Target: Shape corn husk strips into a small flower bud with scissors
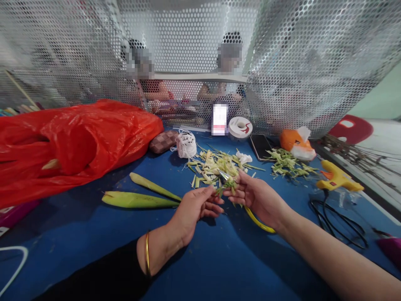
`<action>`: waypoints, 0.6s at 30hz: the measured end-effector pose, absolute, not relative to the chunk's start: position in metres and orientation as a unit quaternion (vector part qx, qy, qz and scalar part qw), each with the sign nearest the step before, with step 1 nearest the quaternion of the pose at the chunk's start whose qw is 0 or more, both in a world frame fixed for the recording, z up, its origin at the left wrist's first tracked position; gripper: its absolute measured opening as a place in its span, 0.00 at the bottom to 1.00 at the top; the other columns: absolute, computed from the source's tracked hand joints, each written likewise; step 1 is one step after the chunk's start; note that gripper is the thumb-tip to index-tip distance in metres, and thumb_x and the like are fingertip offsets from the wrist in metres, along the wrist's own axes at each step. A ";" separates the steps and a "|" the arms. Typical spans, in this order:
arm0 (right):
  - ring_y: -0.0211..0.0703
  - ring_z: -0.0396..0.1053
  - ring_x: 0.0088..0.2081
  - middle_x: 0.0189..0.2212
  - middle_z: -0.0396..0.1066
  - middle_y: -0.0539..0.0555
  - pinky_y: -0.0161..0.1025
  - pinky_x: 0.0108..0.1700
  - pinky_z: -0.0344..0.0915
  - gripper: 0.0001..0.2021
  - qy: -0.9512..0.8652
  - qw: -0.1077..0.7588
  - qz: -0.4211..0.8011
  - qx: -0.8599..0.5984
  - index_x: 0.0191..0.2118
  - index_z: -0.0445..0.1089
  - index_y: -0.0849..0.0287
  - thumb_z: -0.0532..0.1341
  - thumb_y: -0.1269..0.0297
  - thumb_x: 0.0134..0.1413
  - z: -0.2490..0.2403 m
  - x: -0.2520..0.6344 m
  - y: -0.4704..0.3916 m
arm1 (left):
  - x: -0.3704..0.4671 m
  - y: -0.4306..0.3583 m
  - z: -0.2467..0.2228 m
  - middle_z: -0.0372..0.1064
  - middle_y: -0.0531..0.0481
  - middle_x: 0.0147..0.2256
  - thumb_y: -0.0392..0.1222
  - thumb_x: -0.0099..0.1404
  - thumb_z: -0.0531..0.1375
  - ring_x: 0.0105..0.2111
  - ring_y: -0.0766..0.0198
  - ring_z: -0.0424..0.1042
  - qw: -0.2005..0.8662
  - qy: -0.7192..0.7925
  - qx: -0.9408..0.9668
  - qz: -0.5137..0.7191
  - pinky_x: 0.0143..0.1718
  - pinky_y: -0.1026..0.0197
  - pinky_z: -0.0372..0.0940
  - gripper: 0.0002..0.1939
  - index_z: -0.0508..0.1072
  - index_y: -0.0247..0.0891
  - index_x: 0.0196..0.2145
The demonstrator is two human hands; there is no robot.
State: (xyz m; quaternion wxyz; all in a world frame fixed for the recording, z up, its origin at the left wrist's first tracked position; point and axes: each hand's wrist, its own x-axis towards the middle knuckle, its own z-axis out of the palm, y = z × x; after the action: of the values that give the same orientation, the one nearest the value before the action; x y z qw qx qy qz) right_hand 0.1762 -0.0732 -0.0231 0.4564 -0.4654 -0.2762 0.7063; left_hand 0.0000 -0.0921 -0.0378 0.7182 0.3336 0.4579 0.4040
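My left hand [196, 211] is closed, its thumb and index finger pinching a small green folded leaf piece [229, 184] whose weave I cannot make out. My right hand [257, 195] is closed around scissors; a blade tip [223, 174] sticks out past the fingers, and a yellow handle [258, 223] shows beneath the palm. Its fingertips also meet the leaf piece. Just beyond the hands lies a pile of cut pale-green leaf strips [213, 163]. To the left, two long pointed green leaves [138, 200] rest on the blue table [188, 271].
A red plastic bag [81, 138] covers the left side. Along the back are a checkered pouch [163, 142], white string [186, 144], a ribbon spool [240, 126], and a phone [261, 147]. A yellow glue gun [338, 177] with black cord lies right. Two people sit beyond a perforated screen.
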 end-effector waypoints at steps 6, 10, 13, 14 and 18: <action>0.41 0.76 0.27 0.24 0.75 0.56 0.33 0.30 0.73 0.13 -0.291 0.446 0.710 -0.462 0.28 0.70 0.62 0.58 0.59 0.61 -0.021 0.174 -0.076 | 0.001 -0.094 -0.038 0.74 0.48 0.28 0.42 0.53 0.68 0.23 0.69 0.71 0.702 0.468 0.357 0.401 0.27 0.66 0.65 0.11 0.73 0.33 0.30; 0.42 0.76 0.27 0.25 0.75 0.57 0.33 0.29 0.73 0.15 -0.290 0.436 0.716 -0.462 0.29 0.71 0.63 0.56 0.59 0.62 -0.021 0.174 -0.076 | 0.003 -0.095 -0.039 0.73 0.49 0.26 0.37 0.53 0.66 0.22 0.69 0.71 0.697 0.476 0.352 0.404 0.26 0.66 0.64 0.07 0.72 0.33 0.29; 0.43 0.77 0.28 0.23 0.75 0.56 0.33 0.28 0.73 0.17 -0.284 0.431 0.727 -0.454 0.28 0.71 0.62 0.56 0.55 0.62 -0.018 0.176 -0.076 | 0.003 -0.095 -0.037 0.73 0.50 0.26 0.36 0.54 0.64 0.21 0.70 0.70 0.699 0.477 0.347 0.405 0.26 0.66 0.64 0.05 0.72 0.33 0.29; 0.44 0.77 0.29 0.23 0.75 0.56 0.33 0.28 0.73 0.18 -0.282 0.430 0.729 -0.452 0.28 0.71 0.62 0.56 0.54 0.61 -0.017 0.176 -0.076 | 0.003 -0.095 -0.037 0.73 0.50 0.26 0.36 0.54 0.64 0.21 0.70 0.70 0.700 0.475 0.344 0.406 0.26 0.66 0.64 0.05 0.72 0.33 0.29; 0.43 0.77 0.29 0.24 0.75 0.55 0.33 0.29 0.73 0.15 -0.304 0.428 0.717 -0.459 0.30 0.72 0.62 0.63 0.53 0.55 -0.016 0.178 -0.076 | 0.002 -0.095 -0.036 0.74 0.50 0.26 0.37 0.54 0.65 0.21 0.71 0.70 0.709 0.466 0.335 0.410 0.26 0.66 0.64 0.06 0.72 0.33 0.30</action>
State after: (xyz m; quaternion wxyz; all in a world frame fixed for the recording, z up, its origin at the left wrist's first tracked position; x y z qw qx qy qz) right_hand 0.1781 -0.0765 -0.0155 0.4281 -0.4586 -0.3045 0.7167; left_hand 0.0017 -0.0949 -0.0362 0.7089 0.3348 0.4661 0.4101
